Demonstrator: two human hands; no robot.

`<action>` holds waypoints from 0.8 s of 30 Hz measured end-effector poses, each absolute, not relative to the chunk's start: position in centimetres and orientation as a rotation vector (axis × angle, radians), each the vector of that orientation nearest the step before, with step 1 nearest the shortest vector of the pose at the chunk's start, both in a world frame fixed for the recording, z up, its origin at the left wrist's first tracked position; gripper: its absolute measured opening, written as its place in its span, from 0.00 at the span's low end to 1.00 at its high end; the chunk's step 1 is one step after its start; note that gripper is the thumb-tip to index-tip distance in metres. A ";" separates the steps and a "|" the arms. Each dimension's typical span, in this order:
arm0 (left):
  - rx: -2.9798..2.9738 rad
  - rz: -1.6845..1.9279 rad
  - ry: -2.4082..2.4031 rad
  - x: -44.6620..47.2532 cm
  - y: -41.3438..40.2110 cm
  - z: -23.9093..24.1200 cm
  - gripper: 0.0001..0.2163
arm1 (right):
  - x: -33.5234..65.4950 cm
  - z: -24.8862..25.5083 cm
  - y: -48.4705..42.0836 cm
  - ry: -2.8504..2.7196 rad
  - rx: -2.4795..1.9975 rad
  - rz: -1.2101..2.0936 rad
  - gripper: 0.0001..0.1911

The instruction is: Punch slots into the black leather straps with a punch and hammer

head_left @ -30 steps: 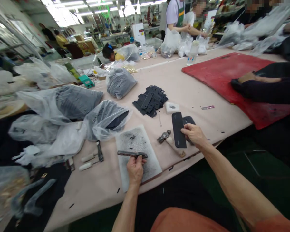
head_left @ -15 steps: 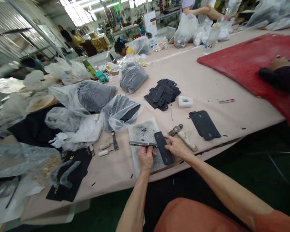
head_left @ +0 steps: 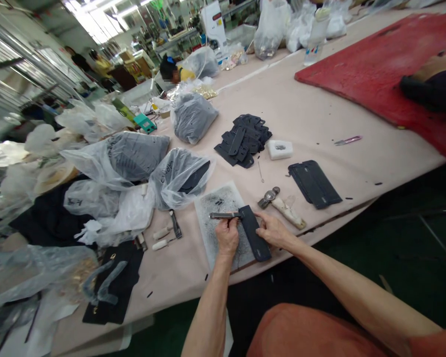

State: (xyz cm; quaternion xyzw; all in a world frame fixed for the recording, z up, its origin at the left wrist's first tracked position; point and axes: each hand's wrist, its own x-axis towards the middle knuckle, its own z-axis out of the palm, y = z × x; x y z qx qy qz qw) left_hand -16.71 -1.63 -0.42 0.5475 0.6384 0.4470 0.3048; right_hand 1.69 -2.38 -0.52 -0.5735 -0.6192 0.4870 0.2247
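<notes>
My left hand (head_left: pixel 227 237) is closed on a slim metal punch (head_left: pixel 223 215), held nearly level with its right end at the upper left edge of a black flap piece (head_left: pixel 254 237). The flap piece is long and narrow with rounded corners. My right hand (head_left: pixel 275 230) grips its right edge, thumb and fingers pressed together on it. Beneath both hands lies a pale, speckled board (head_left: pixel 204 225) with small black offcuts on it. A hammer (head_left: pixel 282 207) with a worn pale handle rests right of the board, its head away from me.
A pile of black pieces (head_left: pixel 241 141) lies beyond the board, beside a white block (head_left: pixel 280 149). Black panels (head_left: pixel 314 183) and pink-handled snips (head_left: pixel 348 141) lie rightward. Plastic bags (head_left: pixel 182 176) and white-handled tools (head_left: pixel 167 238) stand left. Another person's hand (head_left: pixel 433 67) is over a red board (head_left: pixel 353 59).
The view has shifted and tilted. The punch has moved right against the flap piece, its end now overlapping the piece's upper left edge. Both hands keep their holds.
</notes>
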 end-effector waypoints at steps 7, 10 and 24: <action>1.414 1.198 1.776 -16.7 -1.9 -0.4 0.10 | 1.8 1.2 -2.6 -2.021 -1.759 0.990 0.29; 1.272 1.264 1.871 -16.9 -2.0 -0.5 0.11 | 1.6 3.4 -1.2 -2.218 -1.610 0.728 0.32; 0.957 1.488 1.921 -19.2 -4.5 0.7 0.13 | 1.5 3.1 2.3 -2.461 -1.580 0.848 0.08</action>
